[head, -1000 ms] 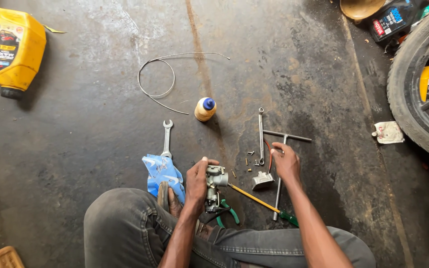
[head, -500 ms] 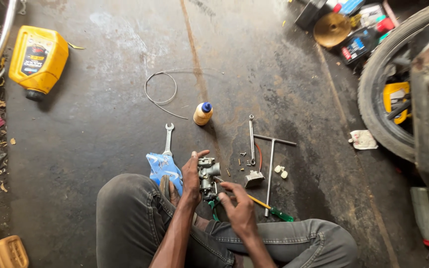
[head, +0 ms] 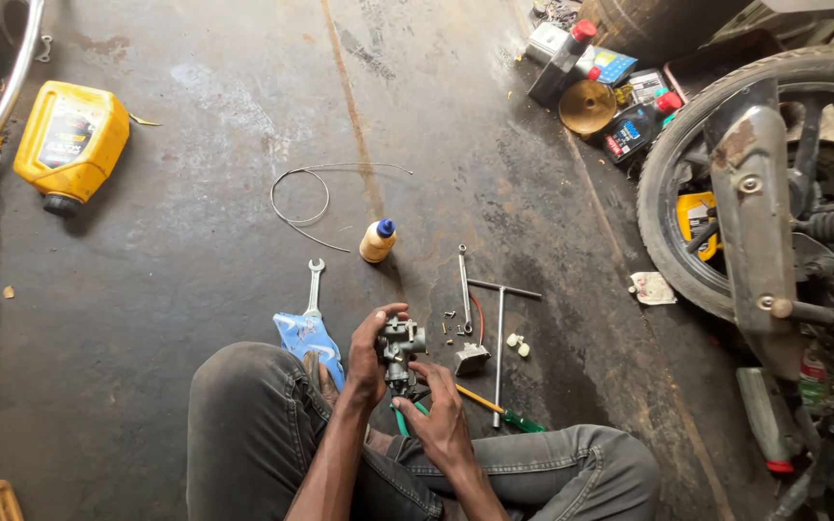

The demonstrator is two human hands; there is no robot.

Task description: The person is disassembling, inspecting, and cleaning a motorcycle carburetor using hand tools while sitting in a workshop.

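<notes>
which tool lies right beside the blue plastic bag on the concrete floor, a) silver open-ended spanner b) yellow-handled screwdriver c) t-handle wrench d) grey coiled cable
a: the silver open-ended spanner lies with its lower end at the blue plastic bag, left of the left hand holding the grey metal carburettor.

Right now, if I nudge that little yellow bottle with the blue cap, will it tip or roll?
The small yellow bottle lies tilted on the concrete floor, so a nudge would probably roll it. It looks like light plastic, likely easy to lift. Its cap seems on, so spilling looks unlikely.
</notes>
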